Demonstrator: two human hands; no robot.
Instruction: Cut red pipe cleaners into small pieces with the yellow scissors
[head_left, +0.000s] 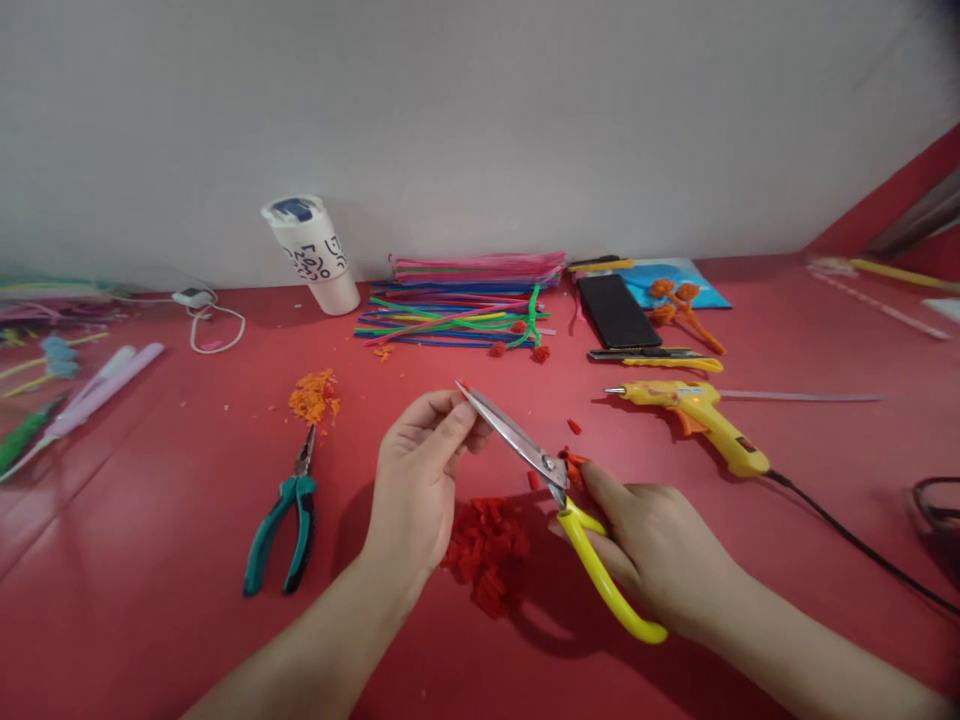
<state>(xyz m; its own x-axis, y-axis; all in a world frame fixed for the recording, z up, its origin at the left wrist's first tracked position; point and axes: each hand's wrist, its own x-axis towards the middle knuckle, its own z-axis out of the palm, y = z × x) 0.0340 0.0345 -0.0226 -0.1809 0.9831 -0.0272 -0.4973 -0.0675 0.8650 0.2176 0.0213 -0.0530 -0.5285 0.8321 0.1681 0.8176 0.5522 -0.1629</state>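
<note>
My right hand (660,550) grips scissors (600,580) with yellow handles. Their metal blades point up and to the left, and look nearly closed. At the blade tips, my left hand (420,470) is closed in a pinch on a small red piece (466,388), mostly hidden by the fingers. A red-orange bit (574,468) shows by my right fingertips, beside the scissors' pivot. Below the blades lies a pile of red fuzzy clippings (491,550). Two loose red bits, one of them a small red scrap (574,426), rest near the blades.
Teal-handled pliers (281,520) lie left, by orange clippings (313,396). Behind are a tumbler (315,260), pipe cleaners (465,300) and a phone (619,310). At right sit a utility knife (660,358), orange pipe-cleaner shapes (684,305) and a corded yellow glue gun (697,410).
</note>
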